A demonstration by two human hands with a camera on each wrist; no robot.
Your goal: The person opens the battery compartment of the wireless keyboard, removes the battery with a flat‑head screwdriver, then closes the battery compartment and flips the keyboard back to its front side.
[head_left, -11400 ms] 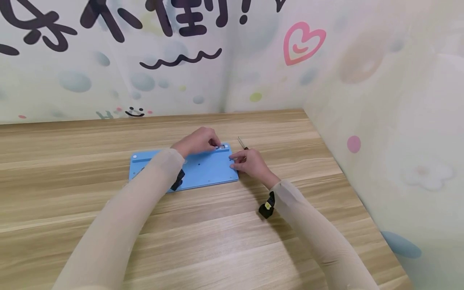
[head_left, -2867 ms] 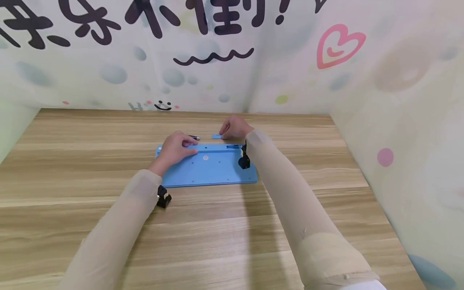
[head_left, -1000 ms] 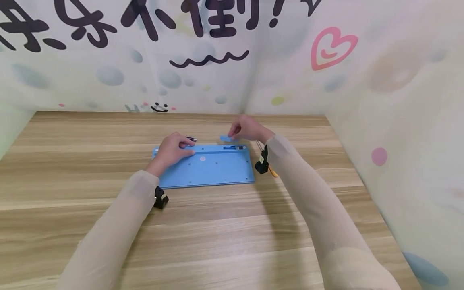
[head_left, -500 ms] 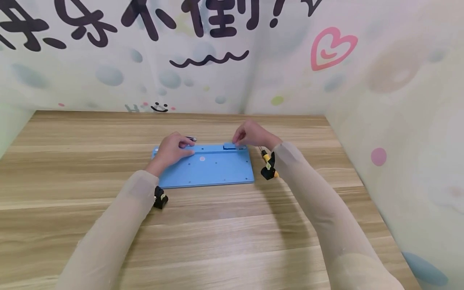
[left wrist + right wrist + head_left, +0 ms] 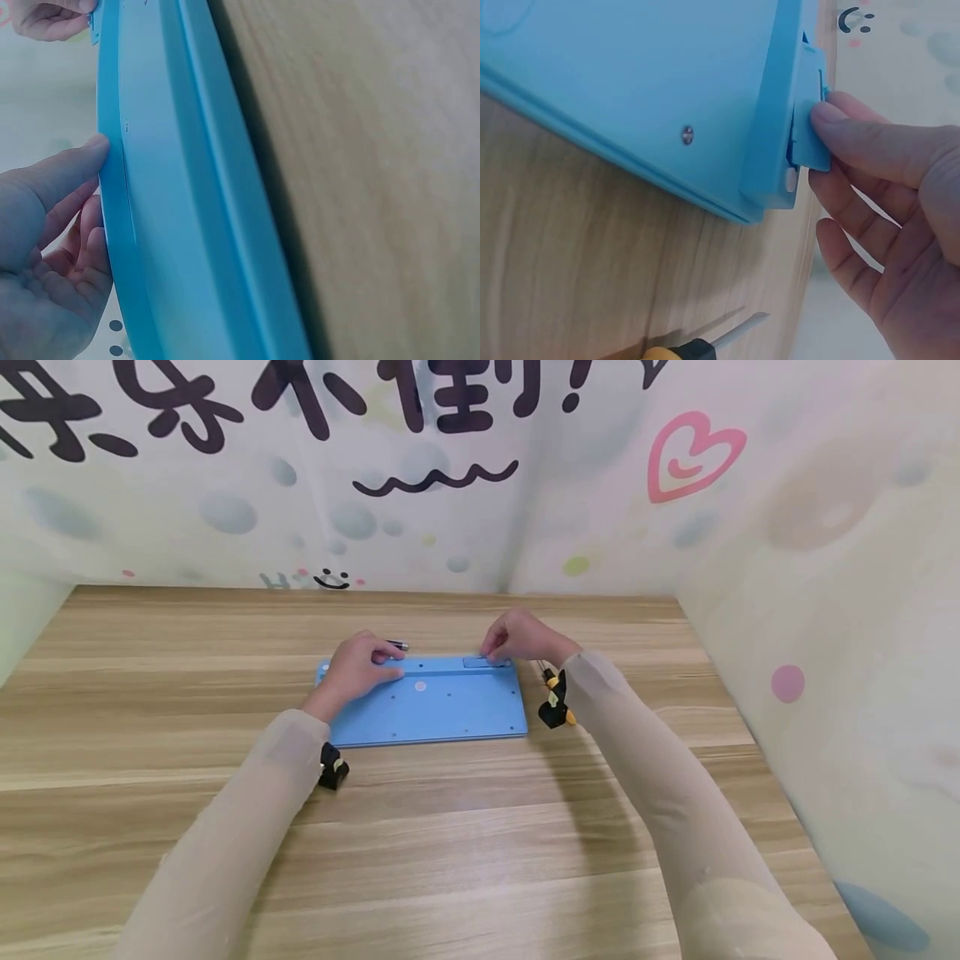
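Note:
A blue keyboard [image 5: 435, 710] lies with its underside up on the table, its raised ridge along the far edge. My left hand [image 5: 356, 670] grips the ridge left of the middle; in the left wrist view its thumb lies on the ridge and its fingers curl against the far edge. My right hand [image 5: 521, 637] pinches a small blue battery cover [image 5: 810, 112] between thumb and fingers at the ridge's right end. In the right wrist view the cover sits over the compartment opening, its near end slightly raised. Part of the compartment is hidden beneath it.
A screwdriver [image 5: 697, 349] with a yellow and black handle lies right of the keyboard, partly behind the right wrist's camera. A small dark and silver cylinder [image 5: 398, 645] lies beyond the far edge. A printed wall stands behind the wooden table [image 5: 420, 860].
My right hand has brought the battery cover from behind the keyboard onto the compartment, and the cover now lies flatter there. The left hand stays on the ridge.

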